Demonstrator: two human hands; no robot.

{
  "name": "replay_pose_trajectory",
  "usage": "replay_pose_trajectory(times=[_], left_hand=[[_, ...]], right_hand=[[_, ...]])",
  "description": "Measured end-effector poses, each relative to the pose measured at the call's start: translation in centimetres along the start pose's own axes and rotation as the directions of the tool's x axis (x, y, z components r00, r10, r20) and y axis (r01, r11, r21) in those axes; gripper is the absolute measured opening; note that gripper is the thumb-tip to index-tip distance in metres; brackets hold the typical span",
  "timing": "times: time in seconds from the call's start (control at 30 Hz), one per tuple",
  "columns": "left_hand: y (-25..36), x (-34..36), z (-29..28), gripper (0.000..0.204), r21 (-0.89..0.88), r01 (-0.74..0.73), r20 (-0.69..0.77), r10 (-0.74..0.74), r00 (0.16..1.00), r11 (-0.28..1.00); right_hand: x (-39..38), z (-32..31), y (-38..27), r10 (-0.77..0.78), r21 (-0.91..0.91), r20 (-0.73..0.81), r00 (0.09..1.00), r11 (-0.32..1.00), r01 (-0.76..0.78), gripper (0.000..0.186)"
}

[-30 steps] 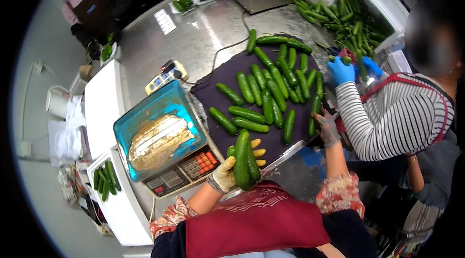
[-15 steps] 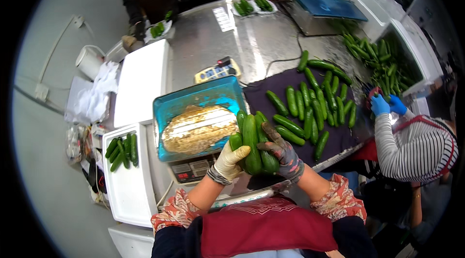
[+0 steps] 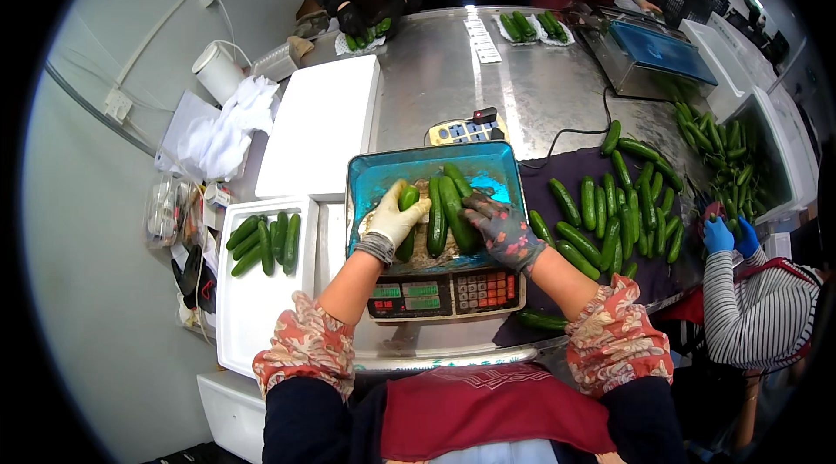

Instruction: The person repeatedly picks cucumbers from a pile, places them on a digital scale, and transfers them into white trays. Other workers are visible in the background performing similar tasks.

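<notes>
Several green cucumbers (image 3: 438, 225) lie side by side in the blue pan (image 3: 370, 166) of a weighing scale (image 3: 414, 297). My left hand (image 3: 389, 218), in a cream glove, is curled round the leftmost cucumber (image 3: 408, 198). From the other side, my right hand (image 3: 507, 233), in a dark patterned glove, presses its fingers and thumb against the right cucumbers of the bunch. Its fingertips are partly lost against the dark pan. The cucumbers rest low in the pan between both hands.
More cucumbers (image 3: 601, 207) lie on a dark cloth (image 3: 544, 175) at right. Left stand a white foam tray (image 3: 261, 307) holding several cucumbers and a white foam lid (image 3: 318, 124). A power strip (image 3: 457, 131) sits behind the scale. Co-workers handle cucumbers at far left and right.
My hands have lowered the bunch of cucumbers from the pan's near right edge into the pan. They have moved apart a little. The view has shifted left.
</notes>
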State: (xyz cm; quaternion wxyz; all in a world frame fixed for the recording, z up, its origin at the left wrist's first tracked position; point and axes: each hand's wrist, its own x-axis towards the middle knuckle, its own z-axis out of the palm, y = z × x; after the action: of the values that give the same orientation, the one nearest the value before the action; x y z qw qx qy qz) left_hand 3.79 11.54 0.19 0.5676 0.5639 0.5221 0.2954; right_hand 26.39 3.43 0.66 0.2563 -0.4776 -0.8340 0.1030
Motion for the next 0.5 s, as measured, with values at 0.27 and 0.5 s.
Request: replay_pose_trajectory(times=[0.27,0.5], left_hand=[[1.7,-2.1,-0.4,0.075,0.037,-0.107,0.042,0.105,0.994,0.994],[3.5,-7.0,-4.8,0.055,-0.216,-0.133,-0.128,0.107,0.986,0.967]], right_hand=[[-2.2,-1.9,-3.1,0.193,0.133,-0.228,0.954,0.977,-0.166,0.038],[-12.1,-1.6,-4.3,0.23,0.356,-0.464,0.855,0.933,-0.058,0.027]])
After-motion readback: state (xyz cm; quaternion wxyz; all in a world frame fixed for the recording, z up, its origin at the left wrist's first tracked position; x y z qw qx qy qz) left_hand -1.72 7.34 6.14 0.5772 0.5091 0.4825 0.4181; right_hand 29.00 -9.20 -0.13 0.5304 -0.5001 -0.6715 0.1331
